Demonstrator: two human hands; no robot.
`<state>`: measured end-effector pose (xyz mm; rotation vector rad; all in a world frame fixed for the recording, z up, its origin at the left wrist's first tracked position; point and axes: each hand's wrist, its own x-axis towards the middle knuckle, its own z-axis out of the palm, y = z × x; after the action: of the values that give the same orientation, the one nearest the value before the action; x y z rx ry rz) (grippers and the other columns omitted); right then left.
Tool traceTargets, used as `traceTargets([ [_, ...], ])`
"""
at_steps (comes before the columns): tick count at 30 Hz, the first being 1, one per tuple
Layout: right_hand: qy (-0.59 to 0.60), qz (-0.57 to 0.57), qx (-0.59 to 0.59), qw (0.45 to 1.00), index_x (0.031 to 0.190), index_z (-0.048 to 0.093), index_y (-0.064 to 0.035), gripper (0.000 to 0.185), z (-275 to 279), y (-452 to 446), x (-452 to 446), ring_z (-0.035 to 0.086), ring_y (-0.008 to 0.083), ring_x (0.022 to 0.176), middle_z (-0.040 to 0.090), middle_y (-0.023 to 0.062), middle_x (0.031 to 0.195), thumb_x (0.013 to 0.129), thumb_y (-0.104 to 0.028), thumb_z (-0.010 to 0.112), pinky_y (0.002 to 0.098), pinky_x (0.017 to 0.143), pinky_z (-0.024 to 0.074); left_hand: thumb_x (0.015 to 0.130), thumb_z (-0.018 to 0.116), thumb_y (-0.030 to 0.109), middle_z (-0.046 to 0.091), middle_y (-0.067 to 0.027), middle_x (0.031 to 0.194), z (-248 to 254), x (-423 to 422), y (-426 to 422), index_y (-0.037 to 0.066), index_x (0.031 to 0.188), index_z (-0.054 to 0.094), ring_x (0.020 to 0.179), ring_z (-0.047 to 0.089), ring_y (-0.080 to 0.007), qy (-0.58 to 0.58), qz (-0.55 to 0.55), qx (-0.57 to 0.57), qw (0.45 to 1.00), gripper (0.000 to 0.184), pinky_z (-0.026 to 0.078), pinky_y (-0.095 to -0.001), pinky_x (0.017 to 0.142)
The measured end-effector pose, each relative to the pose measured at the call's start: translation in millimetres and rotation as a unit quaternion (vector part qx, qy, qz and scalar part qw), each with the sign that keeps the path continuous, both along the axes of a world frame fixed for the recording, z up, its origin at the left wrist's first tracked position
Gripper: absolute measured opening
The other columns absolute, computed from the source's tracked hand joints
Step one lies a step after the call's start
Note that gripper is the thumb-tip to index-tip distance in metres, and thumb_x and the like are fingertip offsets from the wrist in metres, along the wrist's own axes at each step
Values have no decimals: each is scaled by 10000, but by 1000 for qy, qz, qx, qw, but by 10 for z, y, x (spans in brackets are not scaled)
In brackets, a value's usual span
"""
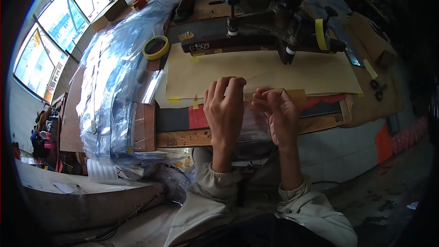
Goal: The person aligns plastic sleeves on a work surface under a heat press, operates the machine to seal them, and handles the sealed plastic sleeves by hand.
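Observation:
My left hand (224, 110) is raised over the front edge of the work table, its fingers curled together; what they pinch, if anything, is hidden. Beside it, my right hand (282, 118) has thumb and fingers pressed together, and what lies between them is too small to make out. Clear plastic film (257, 126) shows below and between both hands; I cannot tell whether either holds it. Behind them lies a large cream paper sheet (265, 71), with bits of yellow tape (173, 99) along its edge. A brown tape strip (296, 94) sits near my right fingertips.
A dark clamp bar (260, 45) of a machine crosses the sheet's back. One yellow tape roll (156, 47) lies at left; another tape roll (322, 35) hangs at right. Clear plastic sheeting (109, 91) covers the left side. Black scissors (378, 90) lie far right.

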<state>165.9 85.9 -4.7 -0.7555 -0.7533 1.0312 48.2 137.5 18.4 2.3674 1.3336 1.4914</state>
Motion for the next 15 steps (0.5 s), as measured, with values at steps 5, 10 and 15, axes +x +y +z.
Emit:
traceTargets([
  [5, -150, -51, -57, 986, 1024, 543, 35, 121, 14, -31, -38, 571, 126, 988, 569, 95, 1071, 943, -55, 532, 279, 842, 536, 862, 573, 108, 653, -109, 1012, -128, 152, 43, 70, 1065, 606, 1029, 589, -265, 65, 62, -33, 995, 210, 436, -393, 877],
  [10, -235, -106, 9, 966, 966, 581, 49, 95, -51, 11, -95, 585, 115, 919, 593, 98, 1021, 919, -28, 549, 258, 798, 530, 880, 526, 123, 563, -164, 1228, -290, 110, 26, 4, 1169, 537, 1143, 531, -317, 120, 83, -47, 988, 313, 394, -430, 966],
  [15, -275, -95, -24, 956, 944, 594, 42, 90, -41, -29, -82, 594, 113, 848, 606, 94, 992, 913, -38, 565, 245, 731, 514, 858, 524, 97, 554, -156, 1143, -187, 145, 2, -4, 1181, 519, 1068, 528, -333, 83, 61, -100, 990, 338, 420, -446, 901],
])
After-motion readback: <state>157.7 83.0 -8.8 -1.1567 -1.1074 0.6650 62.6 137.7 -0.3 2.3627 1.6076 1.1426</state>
